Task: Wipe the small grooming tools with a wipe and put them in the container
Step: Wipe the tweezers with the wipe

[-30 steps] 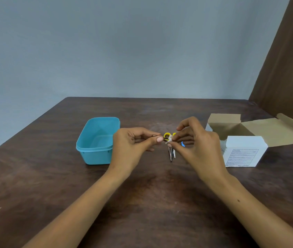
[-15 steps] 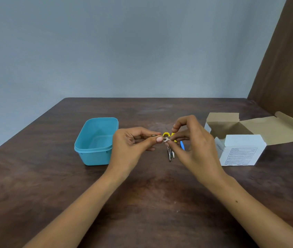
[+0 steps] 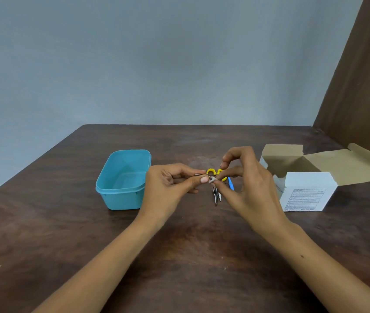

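Observation:
My left hand (image 3: 170, 186) pinches a thin dark metal tool (image 3: 200, 175) between thumb and fingers, above the table. My right hand (image 3: 247, 184) pinches a small white wipe (image 3: 212, 180) against the tool's right end. Behind the hands on the table lie yellow-handled scissors (image 3: 211, 171), a blue tool (image 3: 231, 184) and silver tweezers (image 3: 216, 196). The turquoise container (image 3: 120, 188) stands to the left of my left hand, with nothing visible inside it.
An open white cardboard box (image 3: 304, 195) with brown flaps folded out stands at the right. The dark wooden table (image 3: 179, 256) reaches a grey wall at the back and a brown panel at the right.
My right hand has slid the wipe a little left along the tool, toward my left fingertips. The left hand holds still.

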Available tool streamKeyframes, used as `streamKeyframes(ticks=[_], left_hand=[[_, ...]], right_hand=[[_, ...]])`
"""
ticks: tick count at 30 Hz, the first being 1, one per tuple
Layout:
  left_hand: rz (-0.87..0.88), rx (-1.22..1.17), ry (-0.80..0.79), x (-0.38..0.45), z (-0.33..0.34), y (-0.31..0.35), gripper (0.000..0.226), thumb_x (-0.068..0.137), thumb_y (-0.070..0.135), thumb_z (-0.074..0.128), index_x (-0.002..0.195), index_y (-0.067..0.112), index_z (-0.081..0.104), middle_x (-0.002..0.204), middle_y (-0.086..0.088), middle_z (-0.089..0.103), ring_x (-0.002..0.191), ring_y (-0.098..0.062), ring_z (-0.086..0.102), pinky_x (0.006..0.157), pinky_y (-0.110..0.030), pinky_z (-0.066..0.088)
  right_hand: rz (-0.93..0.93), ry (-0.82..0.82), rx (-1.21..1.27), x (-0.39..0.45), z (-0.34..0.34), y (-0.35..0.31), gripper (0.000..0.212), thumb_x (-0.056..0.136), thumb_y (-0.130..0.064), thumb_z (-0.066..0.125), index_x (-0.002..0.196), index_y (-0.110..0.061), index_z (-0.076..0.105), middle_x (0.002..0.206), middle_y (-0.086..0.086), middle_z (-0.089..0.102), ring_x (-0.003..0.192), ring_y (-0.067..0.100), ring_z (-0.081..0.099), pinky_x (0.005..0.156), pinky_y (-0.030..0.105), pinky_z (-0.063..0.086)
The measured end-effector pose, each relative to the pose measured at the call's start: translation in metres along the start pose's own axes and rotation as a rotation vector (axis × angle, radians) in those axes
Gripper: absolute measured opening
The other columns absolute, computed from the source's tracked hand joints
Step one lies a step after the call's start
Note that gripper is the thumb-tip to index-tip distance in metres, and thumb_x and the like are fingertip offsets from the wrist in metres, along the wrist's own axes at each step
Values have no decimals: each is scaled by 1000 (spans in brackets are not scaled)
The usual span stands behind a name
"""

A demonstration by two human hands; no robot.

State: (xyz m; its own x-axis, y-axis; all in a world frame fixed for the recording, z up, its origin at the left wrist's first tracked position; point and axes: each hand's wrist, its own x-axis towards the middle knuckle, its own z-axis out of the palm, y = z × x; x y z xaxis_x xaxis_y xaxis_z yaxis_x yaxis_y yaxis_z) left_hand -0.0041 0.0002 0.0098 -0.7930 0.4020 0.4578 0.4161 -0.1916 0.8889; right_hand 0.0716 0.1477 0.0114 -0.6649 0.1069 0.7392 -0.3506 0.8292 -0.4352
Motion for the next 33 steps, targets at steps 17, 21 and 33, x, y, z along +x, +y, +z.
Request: streamKeyframes(ticks=[17,21,33], left_hand=[[-32,-95,39,3,-3,4,9,75,-5,70,80,2,72,68,0,74,69,-12,72,55,-20,56],[-46,-130,45,2,-3,5,7,77,-6,68,80,0,70,68,0,74,70,-14,73,54,-20,57],[-26,-32,78,3,-3,2,6,79,-1,69,81,4,71,74,-9,73,74,-19,74,53,-21,55]], right_hand=[[70,-23,25,5,-6,2,67,72,-8,79,93,-44,26,88,-12,50,75,7,66,69,26,50],[112,-44,23,6,-10,3,62,72,-10,79,91,-42,29,86,-12,50,72,7,67,68,36,52],[113,-149,-126,15,-28,20,47,67,-4,81,89,-25,45,79,-11,55,73,2,62,63,11,45]])
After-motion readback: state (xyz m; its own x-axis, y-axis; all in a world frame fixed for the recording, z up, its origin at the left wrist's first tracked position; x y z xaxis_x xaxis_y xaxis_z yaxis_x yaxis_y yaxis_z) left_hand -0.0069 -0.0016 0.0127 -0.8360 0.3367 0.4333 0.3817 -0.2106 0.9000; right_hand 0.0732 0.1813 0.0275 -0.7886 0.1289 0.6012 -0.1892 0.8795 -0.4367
